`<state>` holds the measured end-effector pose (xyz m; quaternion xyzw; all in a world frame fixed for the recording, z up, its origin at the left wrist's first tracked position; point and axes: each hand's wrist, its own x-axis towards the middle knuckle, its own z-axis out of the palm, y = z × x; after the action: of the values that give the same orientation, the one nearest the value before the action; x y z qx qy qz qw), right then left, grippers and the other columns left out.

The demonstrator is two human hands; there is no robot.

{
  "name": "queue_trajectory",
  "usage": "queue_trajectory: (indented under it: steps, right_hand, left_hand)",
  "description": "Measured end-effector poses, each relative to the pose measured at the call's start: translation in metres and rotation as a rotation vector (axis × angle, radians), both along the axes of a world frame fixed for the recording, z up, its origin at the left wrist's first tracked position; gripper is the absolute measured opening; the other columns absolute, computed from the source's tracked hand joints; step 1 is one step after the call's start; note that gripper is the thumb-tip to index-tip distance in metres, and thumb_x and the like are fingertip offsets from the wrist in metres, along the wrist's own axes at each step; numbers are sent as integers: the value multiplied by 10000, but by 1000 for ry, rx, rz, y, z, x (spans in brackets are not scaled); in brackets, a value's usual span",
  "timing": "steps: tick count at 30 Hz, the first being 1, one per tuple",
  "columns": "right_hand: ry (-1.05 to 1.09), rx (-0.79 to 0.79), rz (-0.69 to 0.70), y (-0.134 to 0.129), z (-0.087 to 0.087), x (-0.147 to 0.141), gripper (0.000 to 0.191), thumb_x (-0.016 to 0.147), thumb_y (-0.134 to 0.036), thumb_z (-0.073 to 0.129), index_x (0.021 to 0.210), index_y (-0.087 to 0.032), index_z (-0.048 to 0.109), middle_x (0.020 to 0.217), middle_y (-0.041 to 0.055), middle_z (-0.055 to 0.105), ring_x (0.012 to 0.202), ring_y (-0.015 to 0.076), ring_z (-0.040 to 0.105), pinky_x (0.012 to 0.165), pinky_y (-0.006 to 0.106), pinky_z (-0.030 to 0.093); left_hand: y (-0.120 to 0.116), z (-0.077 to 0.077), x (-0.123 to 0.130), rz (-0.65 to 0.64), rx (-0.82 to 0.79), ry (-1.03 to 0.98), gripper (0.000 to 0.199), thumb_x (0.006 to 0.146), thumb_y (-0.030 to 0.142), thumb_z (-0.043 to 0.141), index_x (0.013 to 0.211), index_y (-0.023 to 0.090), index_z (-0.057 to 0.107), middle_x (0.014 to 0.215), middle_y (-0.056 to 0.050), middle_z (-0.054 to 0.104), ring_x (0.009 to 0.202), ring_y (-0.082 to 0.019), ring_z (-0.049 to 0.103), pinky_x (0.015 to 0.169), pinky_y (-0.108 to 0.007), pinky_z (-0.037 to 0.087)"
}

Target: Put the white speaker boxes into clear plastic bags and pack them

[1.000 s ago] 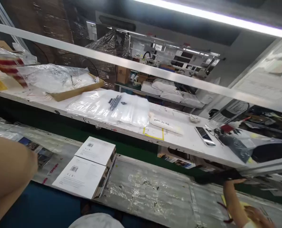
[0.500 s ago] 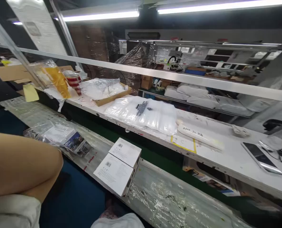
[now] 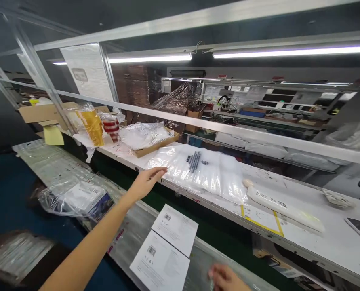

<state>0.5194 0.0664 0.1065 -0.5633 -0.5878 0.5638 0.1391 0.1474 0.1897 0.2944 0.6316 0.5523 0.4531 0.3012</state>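
A flat spread of clear, whitish plastic bags [image 3: 211, 176], black lettering and a small symbol printed on top, lay along the near edge of the white desk [image 3: 307, 198]. On the lower grey surface [image 3: 133, 230], a white box [image 3: 180, 226] and its matching neighbour [image 3: 164, 262] sat edge to edge, barcodes facing up.

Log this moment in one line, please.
left hand: at edge of printed plastic packaging, contact unclear | right hand: blurred, beside two white boxes | boxes: adjacent on grey surface
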Motion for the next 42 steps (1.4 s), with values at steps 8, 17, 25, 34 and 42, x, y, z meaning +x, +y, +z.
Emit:
queue_trajectory:
  steps: [8, 17, 25, 34, 42]
  right_hand:
    - [204, 496, -123, 119, 102, -129, 480, 961, -668, 583, 944, -201, 693, 781, 49, 694, 798, 233, 641, 815, 372, 498]
    - [-370, 917, -139, 241, 139, -234, 984, 766, -413, 828, 1605, -151, 385, 1643, 227, 435, 1538, 391, 399, 1235, 610, 346]
    - [238, 799, -604, 229, 169, -229, 393, 957, -527, 574, 1118, -182, 672, 1088, 129, 725, 926, 280, 727, 792, 459, 647]
    - [295, 554, -777, 106, 210, -127, 423, 712, -577, 830, 771, -197, 653, 635, 18, 668, 559, 195, 669, 549, 320, 582]
    - [-81, 655, -380, -33, 192, -56, 1148, 712, -436, 921, 1674, -349, 301, 1671, 128, 448, 1479, 344, 513, 1179, 517, 473]
  left_hand:
    - [161, -92, -32, 260, 16, 354, 248, 942, 195, 598, 1102, 159, 784, 1408, -176, 711, 1509, -386, 443, 1300, -654, 81]
    - [166, -61, -23, 44, 309, -271, 268, 956, 419, 680, 1007, 187, 804, 1337, -154, 654, 1314, -302, 615, 1182, -451, 460]
    - [154, -67, -38, -406, 237, -156, 1208, 731, 632, 873, 1689, 300, 217, 1788, -154, 152, 1651, -420, 136, 1329, -637, 166]
    - [103, -7, -24, -724, -51, -345, 412, 818, 349, 791, 1113, 234, 528, 905, -22, 714, 753, -193, 717, 639, -279, 573]
    - [3, -4, -12, -875, -217, -47, 641, 994, 705, 476, 612, 207, 345, 556, 55, 298, 502, -82, 282, 480, -238, 221]
